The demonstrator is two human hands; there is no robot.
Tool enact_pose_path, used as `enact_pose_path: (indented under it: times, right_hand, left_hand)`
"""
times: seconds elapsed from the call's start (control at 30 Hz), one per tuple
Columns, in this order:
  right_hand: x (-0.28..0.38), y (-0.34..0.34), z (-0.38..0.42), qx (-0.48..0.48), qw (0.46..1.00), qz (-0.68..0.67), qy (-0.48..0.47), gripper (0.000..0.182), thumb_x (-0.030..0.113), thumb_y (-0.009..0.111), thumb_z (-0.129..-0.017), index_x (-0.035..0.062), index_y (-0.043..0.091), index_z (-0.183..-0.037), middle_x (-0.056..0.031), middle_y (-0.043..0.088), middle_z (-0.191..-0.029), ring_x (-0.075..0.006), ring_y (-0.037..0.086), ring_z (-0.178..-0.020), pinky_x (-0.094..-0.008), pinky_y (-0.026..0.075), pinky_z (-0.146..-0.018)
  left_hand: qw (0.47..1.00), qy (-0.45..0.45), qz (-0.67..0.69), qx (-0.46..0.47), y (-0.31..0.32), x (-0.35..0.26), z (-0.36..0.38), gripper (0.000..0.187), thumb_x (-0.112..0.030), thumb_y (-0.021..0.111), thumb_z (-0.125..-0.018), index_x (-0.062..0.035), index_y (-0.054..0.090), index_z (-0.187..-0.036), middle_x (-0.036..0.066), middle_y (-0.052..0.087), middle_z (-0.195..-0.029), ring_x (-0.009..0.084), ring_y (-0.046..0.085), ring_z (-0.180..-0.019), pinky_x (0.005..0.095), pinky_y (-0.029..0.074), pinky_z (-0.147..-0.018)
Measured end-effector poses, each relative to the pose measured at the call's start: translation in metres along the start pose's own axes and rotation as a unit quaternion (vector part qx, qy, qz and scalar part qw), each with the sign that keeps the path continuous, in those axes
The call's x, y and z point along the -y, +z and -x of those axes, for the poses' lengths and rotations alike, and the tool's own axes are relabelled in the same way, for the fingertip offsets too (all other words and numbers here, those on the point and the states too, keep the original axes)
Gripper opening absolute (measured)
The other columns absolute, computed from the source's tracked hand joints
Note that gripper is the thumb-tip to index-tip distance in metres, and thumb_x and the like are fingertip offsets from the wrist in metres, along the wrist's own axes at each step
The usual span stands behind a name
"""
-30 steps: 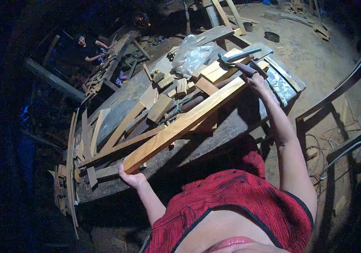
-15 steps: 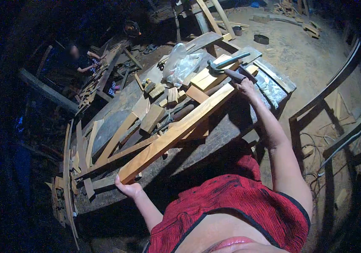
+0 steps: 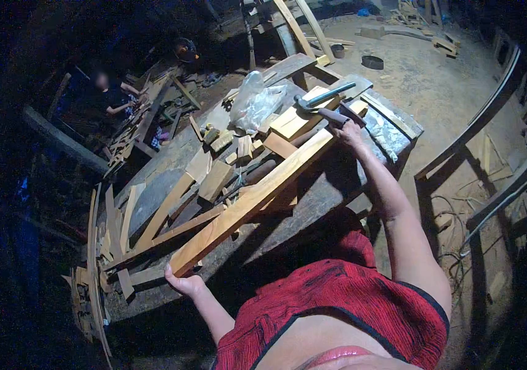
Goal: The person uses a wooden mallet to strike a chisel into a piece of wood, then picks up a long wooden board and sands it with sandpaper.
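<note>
A long squared length of timber [image 3: 254,202] slants over the workbench [image 3: 279,229], its near end toward me. My left hand [image 3: 184,282] grips that near end, thumb up along the side and palm underneath. At the far end my right hand [image 3: 351,132] is closed round a dark rounded tool [image 3: 334,117], which sticks out to the left above the timber; its kind I cannot tell. Just beyond it, a claw hammer [image 3: 325,95] with a teal handle lies across a pale wood block [image 3: 297,121].
Wood offcuts [image 3: 215,180], a clear plastic bag [image 3: 257,105] and a silvery packet [image 3: 382,132] cover the bench. A person [image 3: 112,98] works at another bench, back left. To the right stands a wooden frame [image 3: 470,132], with a cable [image 3: 454,216] on the floor.
The whole view has shifted slightly, so the bench appears a little further left. Both hands keep their places at the timber's two ends, and the dark tool stays in my right hand.
</note>
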State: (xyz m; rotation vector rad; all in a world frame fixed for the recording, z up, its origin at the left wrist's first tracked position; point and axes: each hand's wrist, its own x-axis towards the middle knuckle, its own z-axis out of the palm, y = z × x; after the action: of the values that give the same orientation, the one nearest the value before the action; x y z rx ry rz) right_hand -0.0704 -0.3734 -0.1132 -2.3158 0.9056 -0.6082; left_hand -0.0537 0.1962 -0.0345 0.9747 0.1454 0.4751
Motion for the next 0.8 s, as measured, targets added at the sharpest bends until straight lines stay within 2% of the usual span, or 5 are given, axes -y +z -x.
enact_pose_path:
  times: [0.27, 0.53, 0.57, 0.7, 0.8]
  right_hand:
    - [-0.004, 0.008, -0.002, -0.031, 0.998, -0.057, -0.017, 0.055, 0.049, 0.059, -0.073, -0.0006, 0.061, -0.098, -0.0232, 0.059, -0.098, -0.0365, 0.057, -0.093, -0.0426, 0.045, -0.08]
    - [0.008, -0.011, 0.003, -0.04, 0.997, -0.063, -0.009, 0.046, 0.037, 0.065, -0.075, 0.0047, 0.058, -0.108, -0.015, 0.062, -0.1, -0.0283, 0.059, -0.097, -0.0362, 0.046, -0.083]
    - [0.004, -0.009, 0.001, -0.036, 0.994, -0.099, -0.019, 0.056, 0.053, 0.058, -0.073, 0.0101, 0.06, -0.109, -0.0192, 0.059, -0.106, -0.0318, 0.056, -0.1, -0.0392, 0.045, -0.085]
    - [0.001, -0.009, -0.003, -0.027, 0.996, -0.069, -0.041, 0.05, 0.053, 0.054, -0.075, 0.0194, 0.058, -0.112, -0.0141, 0.059, -0.109, -0.0308, 0.055, -0.101, -0.0387, 0.044, -0.086]
    - [-0.006, -0.004, -0.007, -0.028, 0.995, -0.076, -0.059, 0.05, 0.053, 0.054, -0.075, 0.018, 0.058, -0.111, -0.0147, 0.06, -0.107, -0.0309, 0.057, -0.098, -0.0386, 0.045, -0.084]
  left_hand:
    - [1.0, 0.008, 0.003, -0.024, -0.002, -0.001, 0.001, 0.041, -0.038, 0.058, -0.073, -0.006, 0.054, -0.099, 0.01, 0.057, -0.097, 0.0244, 0.054, -0.092, 0.0373, 0.043, -0.079]
    - [0.973, 0.032, 0.086, 0.211, 0.013, -0.024, 0.011, 0.056, -0.044, 0.058, -0.074, -0.0043, 0.049, -0.113, 0.011, 0.055, -0.106, 0.0262, 0.053, -0.1, 0.0395, 0.041, -0.089]
    - [0.969, 0.048, 0.074, 0.229, 0.019, -0.028, 0.014, 0.057, -0.043, 0.059, -0.074, -0.0037, 0.048, -0.114, 0.011, 0.054, -0.107, 0.0262, 0.052, -0.101, 0.0399, 0.04, -0.091]
    - [0.957, 0.061, 0.048, 0.28, 0.028, -0.034, 0.018, 0.055, -0.037, 0.06, -0.073, -0.0057, 0.047, -0.116, 0.012, 0.052, -0.11, 0.0263, 0.051, -0.104, 0.041, 0.038, -0.094]
    - [0.947, 0.048, 0.042, 0.315, 0.02, -0.03, 0.011, 0.049, -0.036, 0.061, -0.073, -0.0079, 0.048, -0.111, 0.013, 0.052, -0.109, 0.0254, 0.052, -0.102, 0.0393, 0.042, -0.089]
